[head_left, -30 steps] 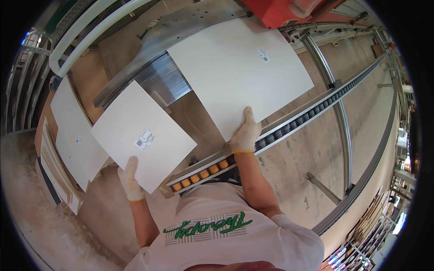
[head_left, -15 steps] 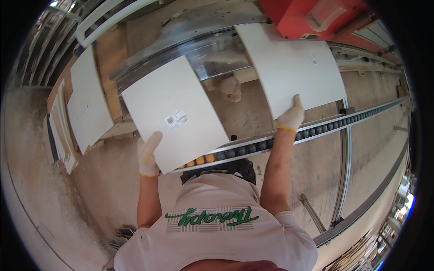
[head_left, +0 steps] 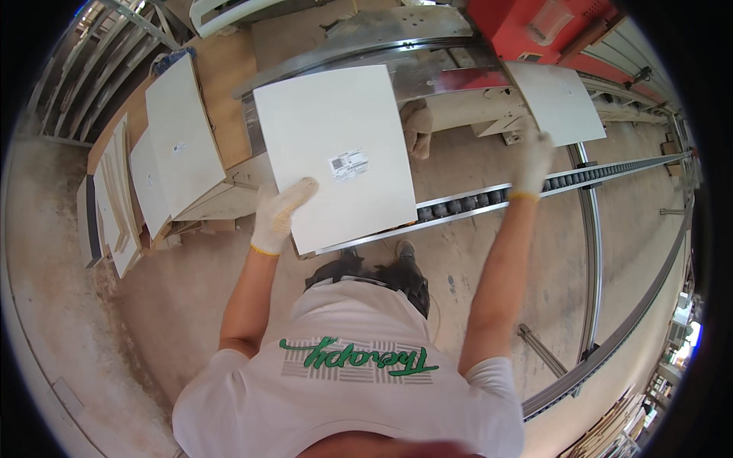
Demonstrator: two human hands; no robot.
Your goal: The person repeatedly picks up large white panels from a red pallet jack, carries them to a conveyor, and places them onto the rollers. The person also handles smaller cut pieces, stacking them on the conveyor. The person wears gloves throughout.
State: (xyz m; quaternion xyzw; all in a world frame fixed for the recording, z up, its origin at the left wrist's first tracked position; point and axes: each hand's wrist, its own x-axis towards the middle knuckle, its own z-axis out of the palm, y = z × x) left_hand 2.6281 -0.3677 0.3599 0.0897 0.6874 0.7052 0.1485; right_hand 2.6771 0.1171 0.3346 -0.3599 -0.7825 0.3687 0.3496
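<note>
A white rectangular panel [head_left: 328, 114] with a printed label [head_left: 349, 165] lies across the metal machine bed and the roller rail, in front of me. My left hand [head_left: 279, 214], in a pale work glove with a yellow cuff, grips its near left edge, thumb on top and fingers hidden underneath. Farther right, a second white panel [head_left: 561, 103] rests at the machine's right side. My gloved right hand [head_left: 531, 162] is raised over the roller rail, close to that panel's near left corner. Its fingers are smeared by motion, and whether they touch the panel cannot be made out.
A roller rail [head_left: 473, 202] runs across to the far right. A red machine housing [head_left: 527, 30] stands at the back, beyond the metal bed [head_left: 305, 65]. On the left, white panels [head_left: 179, 126] are stacked on a wooden board. Metal racks [head_left: 99, 69] stand at the far left.
The second panel has slid away to the right, and my right hand has come off its earlier place on it. My left hand's panel has moved right and turned straighter.
</note>
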